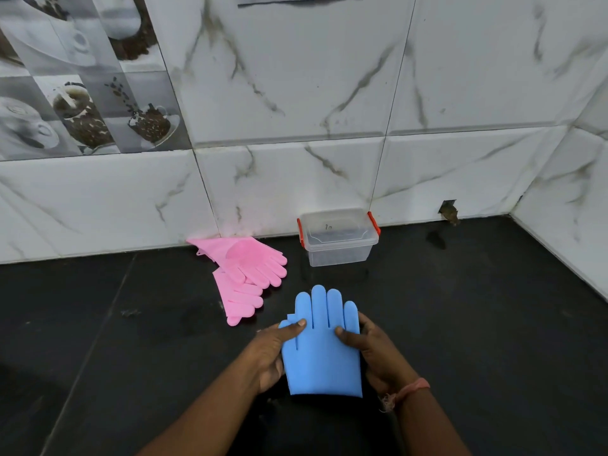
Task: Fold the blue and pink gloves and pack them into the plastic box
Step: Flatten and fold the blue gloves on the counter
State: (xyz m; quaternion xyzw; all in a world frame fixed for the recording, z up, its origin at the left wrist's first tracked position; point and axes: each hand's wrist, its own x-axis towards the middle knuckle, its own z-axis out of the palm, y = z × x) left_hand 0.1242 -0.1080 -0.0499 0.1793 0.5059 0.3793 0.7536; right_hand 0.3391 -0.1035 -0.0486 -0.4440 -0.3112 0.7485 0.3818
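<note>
Your left hand (268,352) and right hand (378,352) grip the blue gloves (320,343); pink gloves (245,274) unfolded, lidded plastic box (339,238) unpacked.

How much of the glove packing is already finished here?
Nothing is packed yet: the plastic box by the wall has its lid on. In hand: the left hand and right hand grip the blue gloves, apparently stacked, fingers unfolded. Left: the pink gloves lie unfolded on the dark counter; then open and fill the box.
</note>
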